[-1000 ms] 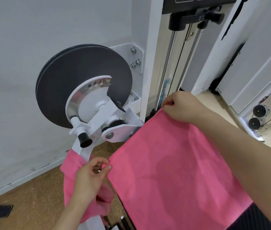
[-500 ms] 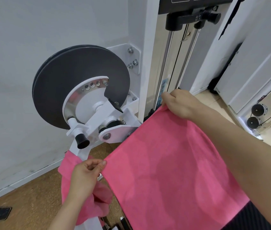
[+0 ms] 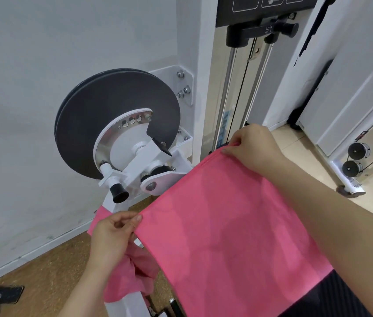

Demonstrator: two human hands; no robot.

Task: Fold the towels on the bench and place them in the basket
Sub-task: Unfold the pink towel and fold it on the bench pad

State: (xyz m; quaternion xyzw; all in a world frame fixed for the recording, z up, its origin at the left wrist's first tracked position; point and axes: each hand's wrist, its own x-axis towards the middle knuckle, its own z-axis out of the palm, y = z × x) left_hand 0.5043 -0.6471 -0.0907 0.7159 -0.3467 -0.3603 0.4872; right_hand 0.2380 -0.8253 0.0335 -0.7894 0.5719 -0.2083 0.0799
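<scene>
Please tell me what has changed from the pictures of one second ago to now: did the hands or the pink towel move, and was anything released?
Very little changed. The left hand and right hand keep pinching the far corners of the pink towel, still stretched flat between them. Nothing was released or newly grasped. The second pink towel, draped under the left hand, and the black wheel stayed put.

I can't see the tabletop: the towel [image 3: 226, 236] covers it, and the frame's bottom cuts the cloth off. My right forearm [image 3: 341, 225] hides the towel's right edge. My left hand [image 3: 112, 234] covers part of a second pink cloth [image 3: 133, 271], so I can't tell how it hangs. The dark ribbed surface [image 3: 331, 296] at the lower right is cropped; I can't tell what it is. The machine's panel [image 3: 265, 8] is cut by the top edge, its markings too small to read.
</scene>
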